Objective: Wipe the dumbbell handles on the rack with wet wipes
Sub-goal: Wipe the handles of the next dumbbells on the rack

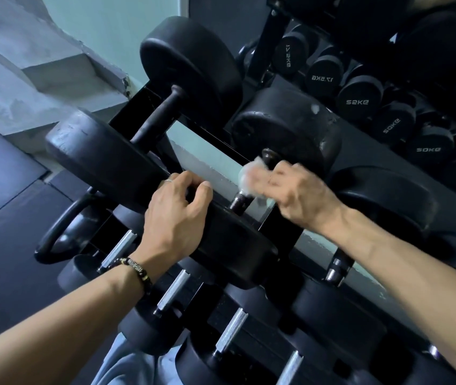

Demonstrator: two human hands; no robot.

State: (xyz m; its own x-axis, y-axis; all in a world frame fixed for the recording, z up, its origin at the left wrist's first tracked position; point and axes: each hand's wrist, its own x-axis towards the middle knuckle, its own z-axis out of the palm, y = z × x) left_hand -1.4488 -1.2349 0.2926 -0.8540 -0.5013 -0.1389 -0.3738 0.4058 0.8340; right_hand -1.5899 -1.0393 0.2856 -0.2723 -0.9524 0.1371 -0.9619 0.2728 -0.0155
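A big black dumbbell lies on the top tier of the rack. Its dark handle runs from the near head up to the far head. My right hand grips that handle with a white wet wipe bunched under the fingers; the hand looks blurred. My left hand rests on the rim of the near head with its fingers curled over the edge. A second large dumbbell, with a dark handle, lies to the left.
Below the top tier sit several smaller dumbbells with silver handles. A kettlebell stands at the lower left. More black dumbbells marked in kg fill a rack at the upper right. A grey step and dark floor lie to the left.
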